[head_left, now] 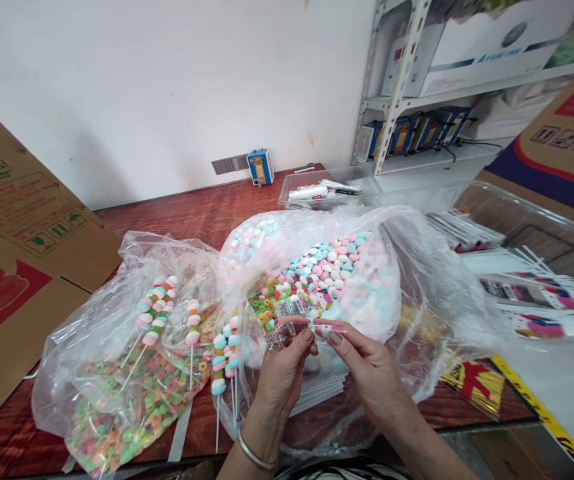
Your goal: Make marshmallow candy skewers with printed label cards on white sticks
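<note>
Both hands meet low in the middle of the view, forearms coming up from six o'clock. The left hand [283, 373], a bangle [253, 453] on its wrist, curls its fingers upward and pinches a small clear packet [287, 323] of coloured candy with a printed label. The right hand [367, 370] reaches in from four o'clock, thumb and forefinger closed on a thin white stick [327, 328] that lies crosswise, its end touching the packet. Packet and stick sit just in front of the big bag.

That big clear plastic bag [417, 280], at twelve o'clock from the hands, gapes open and is heaped with pink, white and blue candy pieces [334, 263]. At nine o'clock a second clear bag [87, 373] lies flat on the red-brown table [207, 213], filled with small bright ring candies; finished candy skewers [154, 310] rest on top of it. More skewers [225, 357] lie between the two bags.

At one o'clock, further back, a clear plastic tray [329, 190] holds pens and small tools. At three o'clock a larger clear bin [541, 267] contains printed packets and white sticks.
</note>
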`<state>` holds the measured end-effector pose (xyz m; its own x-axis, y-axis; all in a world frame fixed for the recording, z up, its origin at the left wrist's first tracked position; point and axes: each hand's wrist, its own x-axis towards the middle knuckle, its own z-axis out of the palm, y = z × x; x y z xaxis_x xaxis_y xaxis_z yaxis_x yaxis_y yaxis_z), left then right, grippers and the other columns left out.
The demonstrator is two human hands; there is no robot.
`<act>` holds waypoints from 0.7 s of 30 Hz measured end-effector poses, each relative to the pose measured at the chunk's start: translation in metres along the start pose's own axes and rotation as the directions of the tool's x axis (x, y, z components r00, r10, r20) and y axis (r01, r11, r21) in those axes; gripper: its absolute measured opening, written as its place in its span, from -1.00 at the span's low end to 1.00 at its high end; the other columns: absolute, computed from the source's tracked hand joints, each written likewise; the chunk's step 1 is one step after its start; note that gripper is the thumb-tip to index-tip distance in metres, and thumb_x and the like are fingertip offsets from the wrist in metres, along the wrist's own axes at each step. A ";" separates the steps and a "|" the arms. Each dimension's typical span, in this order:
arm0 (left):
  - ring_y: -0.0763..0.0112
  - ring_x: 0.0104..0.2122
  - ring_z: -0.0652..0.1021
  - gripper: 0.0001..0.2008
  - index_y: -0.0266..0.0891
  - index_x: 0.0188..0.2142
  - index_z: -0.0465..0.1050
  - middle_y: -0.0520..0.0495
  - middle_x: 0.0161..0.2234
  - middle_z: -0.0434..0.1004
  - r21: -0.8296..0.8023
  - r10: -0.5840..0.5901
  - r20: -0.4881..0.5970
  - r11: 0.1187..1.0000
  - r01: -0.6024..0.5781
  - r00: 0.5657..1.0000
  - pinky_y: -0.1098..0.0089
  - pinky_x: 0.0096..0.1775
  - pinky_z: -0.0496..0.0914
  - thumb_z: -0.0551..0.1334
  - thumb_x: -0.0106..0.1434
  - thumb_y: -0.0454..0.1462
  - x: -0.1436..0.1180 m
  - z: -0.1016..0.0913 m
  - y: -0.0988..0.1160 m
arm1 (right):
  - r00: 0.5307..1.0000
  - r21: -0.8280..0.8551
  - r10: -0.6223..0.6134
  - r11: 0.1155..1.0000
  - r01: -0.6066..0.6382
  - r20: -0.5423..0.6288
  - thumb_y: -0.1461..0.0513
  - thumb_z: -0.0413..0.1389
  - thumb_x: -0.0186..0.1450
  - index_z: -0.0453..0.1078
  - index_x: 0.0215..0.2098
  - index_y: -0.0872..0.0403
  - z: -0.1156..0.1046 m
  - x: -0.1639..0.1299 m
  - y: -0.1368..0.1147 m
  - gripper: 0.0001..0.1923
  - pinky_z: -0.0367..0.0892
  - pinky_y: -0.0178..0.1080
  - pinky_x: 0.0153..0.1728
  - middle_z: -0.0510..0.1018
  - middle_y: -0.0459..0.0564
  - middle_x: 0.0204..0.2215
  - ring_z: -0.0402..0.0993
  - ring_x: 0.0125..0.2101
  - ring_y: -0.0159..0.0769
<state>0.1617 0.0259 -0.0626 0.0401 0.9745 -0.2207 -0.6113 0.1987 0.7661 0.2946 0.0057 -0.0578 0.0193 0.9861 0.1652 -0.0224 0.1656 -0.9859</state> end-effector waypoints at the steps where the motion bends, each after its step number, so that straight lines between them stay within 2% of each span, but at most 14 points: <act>1: 0.54 -0.49 0.46 -0.76 -0.27 -0.26 0.53 0.04 -0.46 0.48 0.009 0.004 -0.009 1.000 -0.004 1.000 0.51 -0.41 0.36 0.43 0.05 -0.27 0.001 0.001 0.000 | 0.999 0.023 0.030 0.999 -0.030 -0.019 0.10 0.09 0.37 0.55 -0.05 -0.05 0.001 0.001 0.000 -0.73 0.40 -0.06 0.04 0.63 0.00 -0.10 0.53 -0.07 -0.15; 5: 0.58 -0.56 0.42 -0.70 -0.27 -0.20 0.52 0.07 -0.49 0.43 -0.024 -0.001 -0.060 1.000 0.000 0.998 0.53 -0.46 0.33 0.43 0.05 -0.25 0.006 0.005 -0.001 | 0.993 -0.039 0.027 0.999 -0.032 -0.117 0.08 0.11 0.36 0.56 -0.06 -0.03 0.006 0.002 -0.001 -0.71 0.40 -0.09 0.04 0.63 0.00 -0.10 0.52 -0.05 -0.14; 9: 0.60 -0.57 0.40 -0.76 -0.32 -0.35 0.50 0.06 -0.50 0.42 -0.076 -0.032 -0.086 0.997 0.025 0.996 0.53 -0.48 0.32 0.45 0.02 -0.26 0.011 0.006 -0.002 | 0.994 -0.103 -0.003 0.995 -0.008 -0.108 0.08 0.10 0.36 0.58 -0.10 -0.02 0.004 0.007 -0.005 -0.72 0.44 -0.16 -0.04 0.65 -0.01 -0.14 0.55 -0.12 -0.18; 12: 0.62 -0.60 0.36 -0.72 -0.35 -0.43 0.47 0.08 -0.57 0.37 -0.130 -0.111 -0.114 0.987 0.095 0.987 0.53 -0.51 0.31 0.49 -0.03 -0.24 0.014 0.008 -0.003 | 0.993 -0.153 0.002 0.988 -0.020 -0.115 0.08 0.09 0.37 0.58 -0.12 -0.01 0.001 0.011 -0.007 -0.72 0.48 -0.18 -0.14 0.66 -0.02 -0.22 0.57 -0.21 -0.19; 17: 0.60 -0.58 0.39 -0.68 -0.34 -0.41 0.46 0.07 -0.54 0.40 -0.152 -0.180 -0.077 0.974 0.167 0.981 0.53 -0.53 0.30 0.48 -0.02 -0.18 0.018 0.012 0.001 | 0.985 -0.354 -0.141 0.930 0.099 -0.094 0.13 0.05 0.39 0.57 -0.14 0.00 -0.002 0.015 -0.004 -0.74 0.47 -0.14 -0.14 0.64 0.02 -0.19 0.57 -0.20 -0.18; 21: 0.57 -0.55 0.45 -0.71 -0.31 -0.37 0.47 0.08 -0.52 0.45 -0.213 -0.207 -0.058 0.958 0.191 0.977 0.52 -0.49 0.36 0.50 -0.05 -0.29 0.020 0.011 0.001 | 0.957 -0.510 -0.290 0.827 0.235 -0.030 0.18 0.13 0.33 0.55 -0.22 -0.01 -0.003 0.018 -0.002 -0.85 0.47 -0.07 -0.14 0.63 0.04 -0.23 0.55 -0.19 -0.14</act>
<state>0.1704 0.0471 -0.0598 0.1202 0.9046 -0.4090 -0.7464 0.3540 0.5635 0.2983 0.0230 -0.0531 0.0551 0.8948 0.4431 0.4959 0.3606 -0.7900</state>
